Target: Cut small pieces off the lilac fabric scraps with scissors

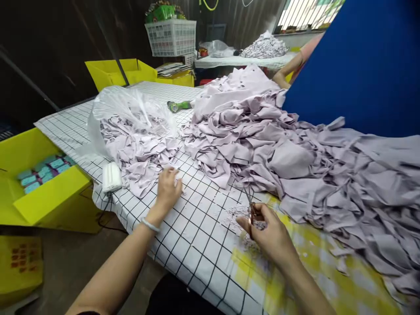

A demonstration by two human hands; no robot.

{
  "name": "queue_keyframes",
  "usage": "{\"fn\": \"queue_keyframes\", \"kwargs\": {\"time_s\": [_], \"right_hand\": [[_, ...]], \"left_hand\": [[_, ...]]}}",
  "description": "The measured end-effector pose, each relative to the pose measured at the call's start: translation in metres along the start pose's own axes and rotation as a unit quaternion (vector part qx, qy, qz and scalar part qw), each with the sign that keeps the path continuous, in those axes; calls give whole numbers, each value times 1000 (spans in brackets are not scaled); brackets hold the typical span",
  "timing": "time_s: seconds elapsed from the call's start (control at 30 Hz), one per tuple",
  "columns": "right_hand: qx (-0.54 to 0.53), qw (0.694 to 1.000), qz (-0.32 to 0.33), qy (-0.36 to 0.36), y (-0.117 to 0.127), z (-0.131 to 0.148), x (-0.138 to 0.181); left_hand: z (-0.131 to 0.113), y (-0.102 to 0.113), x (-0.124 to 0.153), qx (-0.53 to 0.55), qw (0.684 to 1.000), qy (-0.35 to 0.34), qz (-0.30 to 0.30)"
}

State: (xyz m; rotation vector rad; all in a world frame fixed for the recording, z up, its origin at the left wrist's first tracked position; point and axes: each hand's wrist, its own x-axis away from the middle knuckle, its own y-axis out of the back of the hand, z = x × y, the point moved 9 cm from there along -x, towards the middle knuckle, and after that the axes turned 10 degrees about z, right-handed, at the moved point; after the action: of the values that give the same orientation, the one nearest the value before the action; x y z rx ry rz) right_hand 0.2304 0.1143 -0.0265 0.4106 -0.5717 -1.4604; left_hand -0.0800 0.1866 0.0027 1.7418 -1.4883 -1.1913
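Observation:
My left hand (168, 189) reaches out over the checked tablecloth (197, 236) and rests, fingers curled down, on the near edge of a small pile of lilac fabric pieces (139, 148) that spills from a clear plastic bag (124, 107). My right hand (267, 232) is closed around small thread snips (250, 205), blades pointing up and away, above a scatter of tiny lilac trimmings (234, 216). A much larger heap of lilac fabric (295, 148) fills the table to the right of both hands.
A white small device (111, 176) lies at the table's left edge. An open yellow box (39, 183) with teal packets stands left. A green object (179, 105) lies mid-table. A blue panel (357, 65) rises at right, another person's arm (290, 65) behind it. A white crate (172, 37) stands at the back.

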Motion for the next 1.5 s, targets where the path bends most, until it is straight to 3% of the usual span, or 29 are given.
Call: {"fn": "queue_keyframes", "kwargs": {"time_s": [0.1,0.17,0.27,0.37,0.43,0.5,0.6,0.7,0.8,0.87,0.97,1.03,1.07,1.13,1.2,1.27,1.37,1.43,1.5], "right_hand": [[2,999,6,44,-17,32,2],[1,998,18,63,-30,50,1],[-10,996,45,72,-46,60,-1],[-26,997,43,56,-51,49,0],[-28,998,46,36,-54,37,1],[-27,998,61,16,-60,29,4],[-29,995,91,2,-68,26,8],[-31,994,106,17,-74,35,12],[-35,993,112,35,-77,42,16],[-40,993,106,39,-77,42,17],[-78,991,102,26,-78,39,16],[-166,979,120,5,-82,36,15],[-225,965,138,-9,-86,37,15],[-330,925,183,-35,-97,41,17],[-372,899,223,-53,-109,46,21],[-372,899,225,-59,-114,48,23],[-373,907,187,-60,-113,44,26],[-368,910,183,-60,-114,43,30],[-359,908,207,-58,-119,45,37]], "left_hand": [[60,26,-38,-28,995,89,-38],[78,28,-58,-41,992,117,-23],[68,12,-62,-45,994,81,50],[37,-7,-26,-29,993,1,118],[24,-11,5,-15,990,-31,133],[29,-2,27,-7,994,-22,111],[72,31,34,-19,997,66,17],[122,65,17,-47,985,153,-60],[143,77,-9,-58,984,161,-45],[134,80,-18,-55,989,134,-28],[88,75,-2,-35,996,77,-25],[38,59,27,19,1000,4,0],[6,49,45,87,993,-70,24],[-47,27,85,196,963,-166,86],[-78,12,116,251,938,-201,128],[-90,1,135,270,927,-204,160],[-80,-13,144,313,907,-161,232],[-57,-26,139,389,879,-55,271],[-26,-38,128,488,831,102,248]]}}
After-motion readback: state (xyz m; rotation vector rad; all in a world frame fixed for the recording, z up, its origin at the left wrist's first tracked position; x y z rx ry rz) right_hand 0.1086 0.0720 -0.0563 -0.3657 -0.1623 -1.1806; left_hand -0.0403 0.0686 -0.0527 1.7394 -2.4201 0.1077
